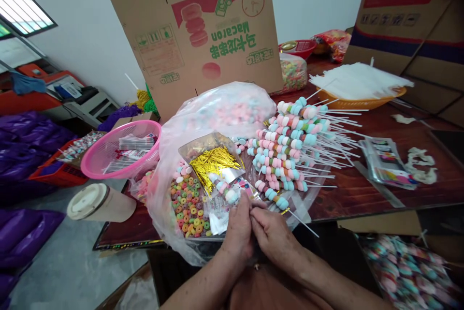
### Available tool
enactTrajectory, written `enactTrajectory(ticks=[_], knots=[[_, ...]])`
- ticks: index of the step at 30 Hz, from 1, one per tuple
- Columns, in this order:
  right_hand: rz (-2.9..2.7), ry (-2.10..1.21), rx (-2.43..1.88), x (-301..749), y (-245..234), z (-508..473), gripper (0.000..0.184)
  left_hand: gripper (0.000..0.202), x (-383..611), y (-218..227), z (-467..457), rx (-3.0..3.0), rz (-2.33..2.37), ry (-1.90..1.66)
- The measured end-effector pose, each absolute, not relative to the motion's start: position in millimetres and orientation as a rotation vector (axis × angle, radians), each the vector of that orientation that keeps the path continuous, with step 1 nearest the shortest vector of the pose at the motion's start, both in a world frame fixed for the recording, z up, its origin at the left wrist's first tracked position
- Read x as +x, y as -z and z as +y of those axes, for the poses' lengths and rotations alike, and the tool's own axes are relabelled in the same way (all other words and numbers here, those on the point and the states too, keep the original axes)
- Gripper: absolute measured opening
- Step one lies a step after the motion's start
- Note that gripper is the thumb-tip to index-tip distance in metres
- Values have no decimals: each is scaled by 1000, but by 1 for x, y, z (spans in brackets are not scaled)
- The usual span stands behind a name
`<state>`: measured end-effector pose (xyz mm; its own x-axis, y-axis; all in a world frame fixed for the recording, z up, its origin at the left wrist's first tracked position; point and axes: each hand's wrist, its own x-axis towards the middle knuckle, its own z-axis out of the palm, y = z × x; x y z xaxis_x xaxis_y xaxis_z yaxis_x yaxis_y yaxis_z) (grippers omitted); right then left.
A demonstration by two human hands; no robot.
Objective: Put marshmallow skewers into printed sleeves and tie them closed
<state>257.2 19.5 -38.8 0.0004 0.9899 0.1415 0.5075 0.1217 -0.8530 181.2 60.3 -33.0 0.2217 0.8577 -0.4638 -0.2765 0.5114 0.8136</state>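
Note:
A marshmallow skewer (pixel 226 190) in a clear printed bag sticks out forward from my hands. My left hand (pixel 238 228) is closed around its near end. Pressed against it, my right hand (pixel 272 228) is closed too, its fingertips meeting the left ones; what they pinch is hidden. Just beyond lie gold twist ties (pixel 208 160) in an open container, with flat clear packets (pixel 217 215) beside my left hand. Colourful ring candies (pixel 190 199) spread to the left. Stacked marshmallow skewers (pixel 279 150) with white sticks lie to the right; one loose skewer (pixel 275 198) is nearest my right hand.
A large plastic bag of marshmallows (pixel 224 107) lies behind, before a cardboard box (pixel 217 20). At left are a pink basket (pixel 90 157) and a lidded cup (pixel 116 206) near the table edge. White sticks fill an orange basket (pixel 384 102); packaging bags (pixel 387 162) lie at right.

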Motion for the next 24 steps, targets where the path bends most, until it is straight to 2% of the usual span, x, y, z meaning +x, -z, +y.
enactTrajectory(ticks=[2,7,8,9,10,11,13,17,21,23,24], knots=[[-1601,-757,-1481,259,41,21,24,56,178,32,56,825,1122,-798],[-1505,-748,-1496,287,37,24,30,32,134,-15,56,1712,906,-404],[-1538,-742,-1508,294,34,24,31,28,122,-28,62,1915,935,-413],[-1588,-736,-1504,300,31,24,31,24,111,-40,71,2130,1077,-575],[-1654,-731,-1479,305,27,24,31,31,102,-50,82,2336,1206,-701],[-1727,-719,-1443,309,23,24,32,47,95,-56,92,2526,1275,-756],[-1892,-643,-1356,313,14,26,32,58,90,-57,110,2795,1213,-598],[-2177,-331,-1289,310,1,35,31,34,100,-27,110,2679,1029,-82],[-2208,-147,-1319,307,-3,51,26,25,110,-1,89,2266,1067,-289],[-1922,-223,-1406,305,-1,56,22,26,112,4,81,1994,1072,-443],[-1768,-354,-1438,302,1,57,26,27,112,4,79,1861,1065,-485]])
